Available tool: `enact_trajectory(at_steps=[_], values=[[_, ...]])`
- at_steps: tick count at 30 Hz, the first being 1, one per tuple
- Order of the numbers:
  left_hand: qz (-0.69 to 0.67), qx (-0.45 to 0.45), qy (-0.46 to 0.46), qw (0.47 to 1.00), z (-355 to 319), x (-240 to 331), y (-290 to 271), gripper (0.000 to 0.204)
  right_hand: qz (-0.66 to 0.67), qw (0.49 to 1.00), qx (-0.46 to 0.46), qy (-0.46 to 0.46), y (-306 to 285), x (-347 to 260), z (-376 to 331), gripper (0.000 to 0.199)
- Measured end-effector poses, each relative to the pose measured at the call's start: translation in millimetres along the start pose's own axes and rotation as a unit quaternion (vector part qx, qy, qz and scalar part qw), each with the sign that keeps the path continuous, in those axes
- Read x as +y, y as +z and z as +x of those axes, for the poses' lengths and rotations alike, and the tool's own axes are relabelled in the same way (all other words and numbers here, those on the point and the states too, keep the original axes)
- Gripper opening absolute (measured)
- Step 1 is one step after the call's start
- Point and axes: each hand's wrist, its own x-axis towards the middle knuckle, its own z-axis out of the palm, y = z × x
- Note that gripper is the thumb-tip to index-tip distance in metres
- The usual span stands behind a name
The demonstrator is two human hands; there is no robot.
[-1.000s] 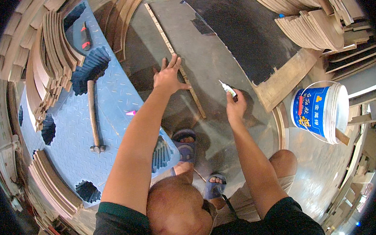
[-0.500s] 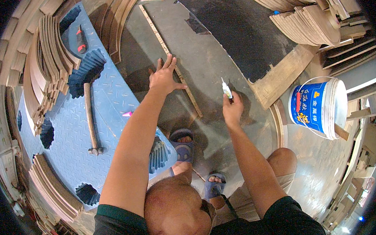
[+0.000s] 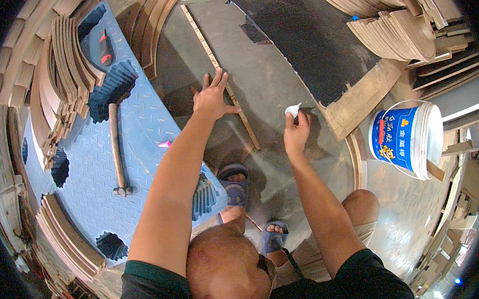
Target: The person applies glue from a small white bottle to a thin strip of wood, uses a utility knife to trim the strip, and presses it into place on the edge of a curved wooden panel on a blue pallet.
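A long, narrow wooden strip (image 3: 199,34) with dark marks along it lies slantwise on the grey floor. My left hand (image 3: 211,101) rests on its middle with fingers spread, the thumb reaching across the strip's lower part. To the right of the strip, my right hand (image 3: 297,134) is closed around a small white squeeze bottle (image 3: 292,111) with a narrow nozzle, which looks like glue. The bottle is held up and tilted, its tip pointing toward the right, apart from the strip. Part of the bottle is hidden by my fingers.
At left, a blue plastic pallet (image 3: 145,136) carries a hammer (image 3: 118,151), a red-and-black handled tool (image 3: 105,50), a pink cone-shaped cap (image 3: 165,144) and stacked curved wood pieces (image 3: 70,66). A black sheet (image 3: 309,41) lies far right. A blue-and-white bucket (image 3: 395,140) stands at right.
My right hand has turned the bottle: its nozzle pointed away from me and now leans to the right. My left hand stays on the strip.
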Motion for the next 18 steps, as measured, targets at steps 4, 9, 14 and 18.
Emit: enact_trajectory(at_steps=[4,9,14,18], values=[[-0.010,0.001,0.008,1.000,0.2,-5.5,3.7,0.145,0.074,0.989,-0.055,0.118,-3.6,-6.2,-7.8,0.027],[-0.003,0.011,0.011,1.000,-1.3,-3.0,2.1,0.144,-0.036,0.998,-0.051,0.019,-8.2,0.5,-9.3,0.028],[-0.025,-0.027,-0.004,0.999,-2.4,1.9,-5.9,0.145,0.017,0.999,-0.035,0.036,-2.9,-2.1,-14.1,0.033],[-0.015,-0.051,-0.012,0.999,-8.0,7.1,-11.3,0.144,0.025,0.997,-0.040,0.062,-5.0,-9.3,-15.1,0.040]])
